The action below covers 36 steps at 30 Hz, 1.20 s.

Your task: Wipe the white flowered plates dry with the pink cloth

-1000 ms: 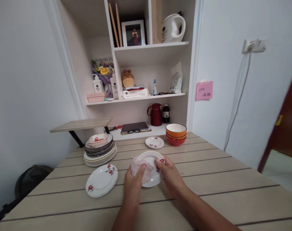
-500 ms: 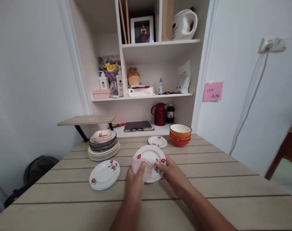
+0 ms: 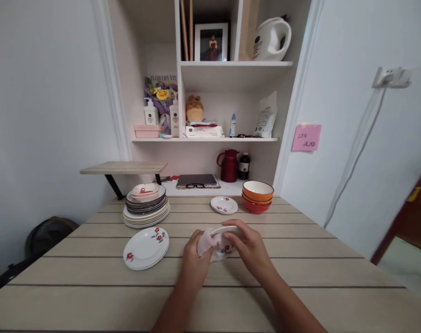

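Both hands have hold of a white plate (image 3: 227, 249) with red flowers, tilted steeply above the table. My left hand (image 3: 195, 256) is closed on a pale pink cloth (image 3: 207, 241), which wraps the plate's left edge. The fingers of my right hand (image 3: 250, 249) pinch the plate's upper right rim. Left of my hands lies a small pile of matching flowered plates (image 3: 146, 249). Farther back are smaller flowered plates (image 3: 224, 205), beside a stack of orange and red bowls (image 3: 257, 196).
A tall stack of plates (image 3: 146, 217) with small pink dishes (image 3: 145, 190) on top stands at the back left, near a raised wooden shelf (image 3: 123, 168). Behind the table are a closed laptop (image 3: 196, 180), glasses (image 3: 195, 186), a red jug (image 3: 229, 165) and a dark bottle (image 3: 244, 166).
The plate has gone from facing up to a steep tilt. My right hand has shifted up to its top rim, and the cloth still covers the left edge. The camera view has shifted slightly.
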Available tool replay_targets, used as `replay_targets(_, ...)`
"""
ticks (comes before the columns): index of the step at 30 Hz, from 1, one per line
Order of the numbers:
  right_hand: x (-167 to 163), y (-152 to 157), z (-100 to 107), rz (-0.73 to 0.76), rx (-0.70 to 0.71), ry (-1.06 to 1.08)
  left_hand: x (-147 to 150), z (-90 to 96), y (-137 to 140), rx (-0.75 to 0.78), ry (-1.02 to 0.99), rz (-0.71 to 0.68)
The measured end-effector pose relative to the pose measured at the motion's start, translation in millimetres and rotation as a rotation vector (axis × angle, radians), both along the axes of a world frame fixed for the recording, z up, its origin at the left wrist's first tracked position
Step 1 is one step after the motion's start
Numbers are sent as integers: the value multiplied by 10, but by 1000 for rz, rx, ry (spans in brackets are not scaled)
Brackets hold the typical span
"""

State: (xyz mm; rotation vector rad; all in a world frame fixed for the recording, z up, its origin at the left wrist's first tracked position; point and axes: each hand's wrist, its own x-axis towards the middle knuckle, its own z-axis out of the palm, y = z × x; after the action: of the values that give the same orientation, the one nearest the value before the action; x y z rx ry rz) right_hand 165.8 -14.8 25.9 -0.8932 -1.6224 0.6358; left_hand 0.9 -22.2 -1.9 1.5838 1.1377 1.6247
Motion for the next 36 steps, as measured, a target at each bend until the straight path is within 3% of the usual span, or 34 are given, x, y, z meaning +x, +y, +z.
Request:
replay_targets(4, -36, 5, -57, 96, -138, 145, -12, 15, -3, -28, -22, -9)
replay_targets(8, -124, 1, -118, 175, -290, 361, -6, 52, -9, -118, -177, -83)
replay_targets(20, -265, 21, -166, 309, -547, 869, 62, 44, -36, -214, -449, -170)
replay_targets(24, -286, 55, -189, 387, -592, 953, 59, 15, -3, -210, -427, -170)
replay_targets(27, -284, 50, -181, 399, -621, 898, 30, -30, 23, -248, -406, -103)
replay_targets(30, -251, 34, -146, 285, -575, 718, -11, -64, 46, -286, -382, -65)
replay_targets(33, -173, 33, -91, 82, -320, 531, -30, -62, 47, -269, -336, -122)
replay_targets(36, -69, 35, -34, -10, -98, 386, -8, -37, 18, -220, -228, -200)
